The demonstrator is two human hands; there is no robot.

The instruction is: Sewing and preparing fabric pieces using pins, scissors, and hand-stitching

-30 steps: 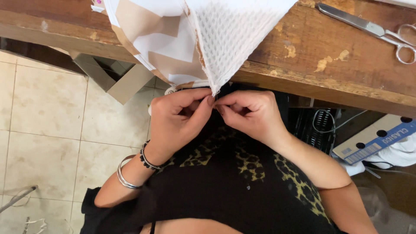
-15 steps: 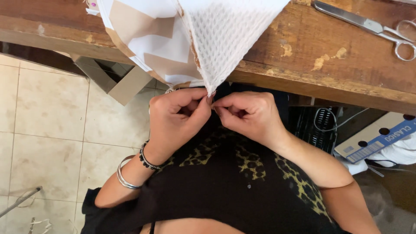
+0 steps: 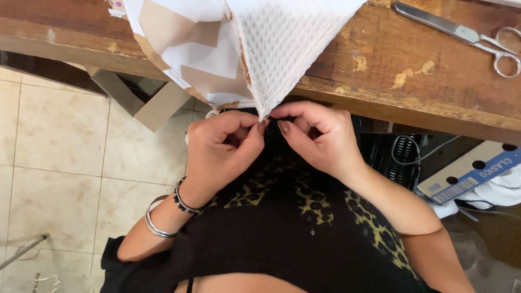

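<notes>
A white dotted fabric backed with a beige-and-white zigzag cloth hangs over the front edge of a worn wooden table, ending in a point. My left hand pinches that point between thumb and forefinger. My right hand meets it from the right, its fingertips closed on the same fabric tip. Both hands sit just below the table edge, above my lap in a black and yellow patterned top. Whether a pin or needle is between the fingers cannot be told.
Metal scissors lie on the table at the far right. A blue and white cardboard box and black wire basket sit under the table at right. Beige floor tiles lie to the left, with a table leg bracket.
The fingertips of both hands have shifted slightly at the fabric's point; the view has moved a little. Nothing was picked up or let go.
</notes>
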